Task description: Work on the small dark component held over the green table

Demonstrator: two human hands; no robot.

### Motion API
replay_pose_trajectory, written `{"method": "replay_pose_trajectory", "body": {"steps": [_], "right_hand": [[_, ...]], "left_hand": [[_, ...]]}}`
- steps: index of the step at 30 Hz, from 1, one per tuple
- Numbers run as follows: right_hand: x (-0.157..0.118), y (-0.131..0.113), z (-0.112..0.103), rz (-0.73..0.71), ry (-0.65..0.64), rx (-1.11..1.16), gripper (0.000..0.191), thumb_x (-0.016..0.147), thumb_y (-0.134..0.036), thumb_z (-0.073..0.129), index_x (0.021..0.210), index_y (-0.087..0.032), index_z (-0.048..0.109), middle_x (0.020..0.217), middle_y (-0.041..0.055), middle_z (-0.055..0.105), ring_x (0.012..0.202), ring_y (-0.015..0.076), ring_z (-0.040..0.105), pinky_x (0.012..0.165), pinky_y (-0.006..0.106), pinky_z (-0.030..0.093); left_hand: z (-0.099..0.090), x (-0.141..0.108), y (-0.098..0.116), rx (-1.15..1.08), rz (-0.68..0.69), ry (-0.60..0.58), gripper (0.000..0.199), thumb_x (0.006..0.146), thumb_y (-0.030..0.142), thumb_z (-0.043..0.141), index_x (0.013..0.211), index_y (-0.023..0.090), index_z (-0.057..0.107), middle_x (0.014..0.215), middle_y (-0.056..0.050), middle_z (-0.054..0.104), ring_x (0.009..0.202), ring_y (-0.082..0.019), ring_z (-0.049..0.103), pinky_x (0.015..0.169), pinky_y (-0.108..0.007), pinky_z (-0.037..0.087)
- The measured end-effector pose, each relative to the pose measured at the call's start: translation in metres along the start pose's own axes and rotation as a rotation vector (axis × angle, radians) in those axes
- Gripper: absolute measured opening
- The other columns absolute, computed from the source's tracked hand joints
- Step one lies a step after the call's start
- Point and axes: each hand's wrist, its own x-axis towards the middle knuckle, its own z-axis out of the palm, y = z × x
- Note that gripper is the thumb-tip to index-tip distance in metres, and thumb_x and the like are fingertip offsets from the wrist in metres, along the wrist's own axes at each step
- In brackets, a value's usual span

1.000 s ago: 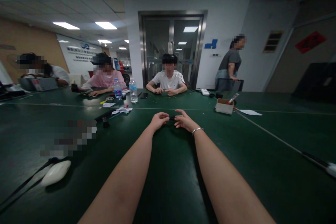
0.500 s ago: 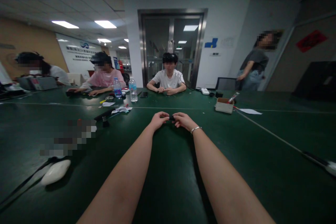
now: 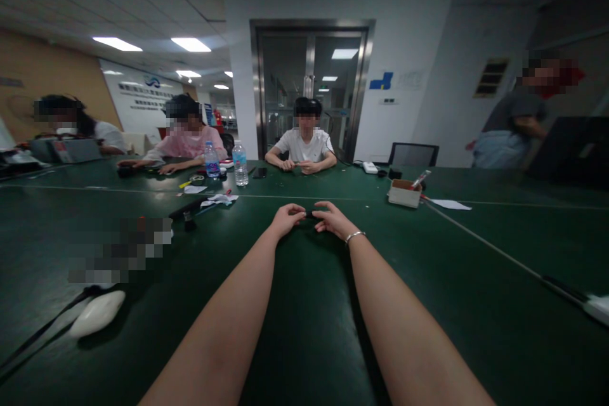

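Both my arms stretch forward over the green table (image 3: 304, 304). My left hand (image 3: 288, 217) pinches a small black object (image 3: 309, 215) between thumb and fingertips; its kind is too small to make out. Just right of that object is my right hand (image 3: 334, 221), wearing a silver bracelet (image 3: 354, 237). Its index finger and thumb are spread apart, with the thumb close to the black object's right end. Whether the thumb touches it, I cannot tell.
Two water bottles (image 3: 240, 165) stand ahead to the left. A small box (image 3: 404, 194) holding a pen is at right. A white rounded object (image 3: 98, 315) with a black cord lies near left. Across the table sits a person in white (image 3: 304, 146); others sit left, and one walks at right.
My right hand's index finger and thumb have parted from the black object, while my left hand keeps its pinch. The walking person has moved further right.
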Motion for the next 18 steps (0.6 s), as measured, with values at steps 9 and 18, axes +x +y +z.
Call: {"method": "replay_pose_trajectory", "body": {"steps": [9, 18], "right_hand": [[0.0005, -0.0003, 0.0, -0.01, -0.026, -0.046, 0.038, 0.079, -0.01, 0.06, 0.112, -0.02, 0.045, 0.071, -0.003, 0.058, 0.042, 0.0083, 0.06, 0.04, 0.018, 0.051], [-0.002, -0.0021, 0.0005, 0.025, -0.034, -0.042, 0.02, 0.085, -0.008, 0.052, 0.105, -0.013, 0.053, 0.066, 0.0026, 0.064, 0.043, 0.0061, 0.057, 0.042, 0.014, 0.05]], "left_hand": [[-0.0006, 0.0038, -0.0052, 0.002, 0.027, -0.009, 0.021, 0.07, 0.023, 0.068, 0.086, 0.012, 0.062, 0.081, -0.006, 0.066, 0.074, -0.015, 0.064, 0.06, -0.023, 0.048], [0.0014, 0.0028, -0.0022, 0.017, -0.022, 0.01, 0.017, 0.073, 0.024, 0.065, 0.084, 0.011, 0.061, 0.076, -0.005, 0.065, 0.064, -0.011, 0.062, 0.057, -0.021, 0.046]]}}
